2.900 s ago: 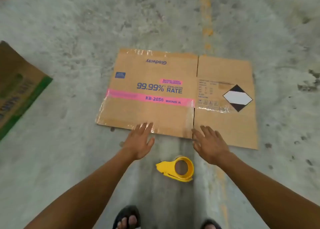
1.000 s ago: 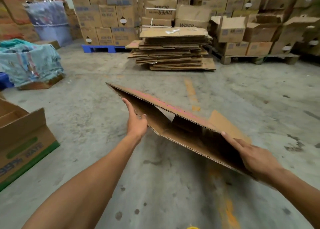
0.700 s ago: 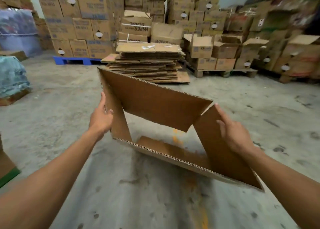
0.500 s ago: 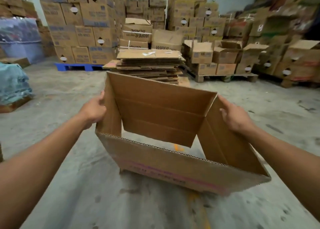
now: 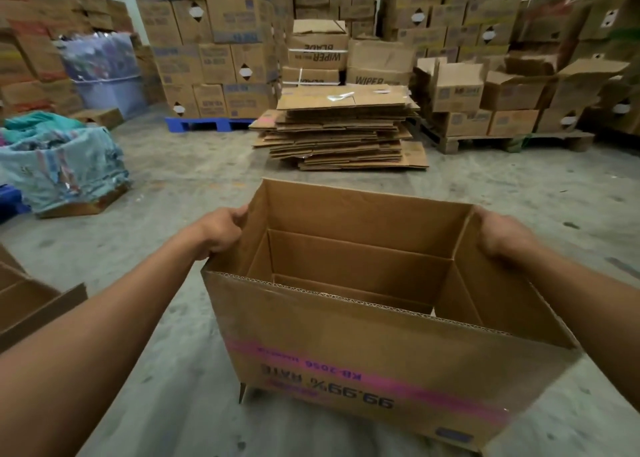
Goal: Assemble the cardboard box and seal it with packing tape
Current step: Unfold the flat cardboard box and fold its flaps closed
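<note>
Squared up since half a second ago, the cardboard box [image 5: 363,346] now stands open as a rectangle, its pink-striped printed side facing the person with the lettering upside down. It is held up in front of the person over the concrete floor [image 5: 194,186]. The left hand [image 5: 221,230] is curled closed over the top edge of the left wall; the right hand [image 5: 502,235] grips the right wall's top edge likewise. Beyond lies a stack of flattened cartons [image 5: 341,127], with stacked boxes [image 5: 214,41] behind
</note>
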A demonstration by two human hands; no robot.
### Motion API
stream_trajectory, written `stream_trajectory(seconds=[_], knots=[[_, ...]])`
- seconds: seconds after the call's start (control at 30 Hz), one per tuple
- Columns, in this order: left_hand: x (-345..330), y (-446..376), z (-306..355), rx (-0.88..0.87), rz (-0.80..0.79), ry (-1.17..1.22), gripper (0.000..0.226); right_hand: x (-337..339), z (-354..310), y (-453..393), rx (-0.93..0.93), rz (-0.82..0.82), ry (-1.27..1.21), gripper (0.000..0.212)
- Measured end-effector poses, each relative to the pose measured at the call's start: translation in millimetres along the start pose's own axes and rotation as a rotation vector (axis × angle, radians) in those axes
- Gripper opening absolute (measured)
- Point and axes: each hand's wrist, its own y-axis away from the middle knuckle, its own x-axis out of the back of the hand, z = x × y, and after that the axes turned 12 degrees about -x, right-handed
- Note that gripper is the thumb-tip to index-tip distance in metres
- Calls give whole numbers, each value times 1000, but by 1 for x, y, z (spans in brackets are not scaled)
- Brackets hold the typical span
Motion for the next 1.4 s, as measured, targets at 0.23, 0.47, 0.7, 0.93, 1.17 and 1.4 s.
stream_trajectory(seconds=[0.23,0.47,0.7,0.93,1.17,1.4], knots=[[-5,53,-13,15,56,11,61,-1,-3,36,22,-93,-99,63],[-33,52,-20,-46,92,-55,68,3,-6,31,165,-51,60,71],[-43,60,-35,-101,101,-222,76,5,-41,14,140,-98,-21,57],[-42,56,-34,-116,79,-299,82,-13,-37,-4,243,-91,-149,65],[-34,53,-36,-161,42,-383,86,-26,-46,-40,60,-284,-404,72],[-31,54,-29,-184,-68,-317,108,-46,-63,-41,-95,-388,-820,66]])
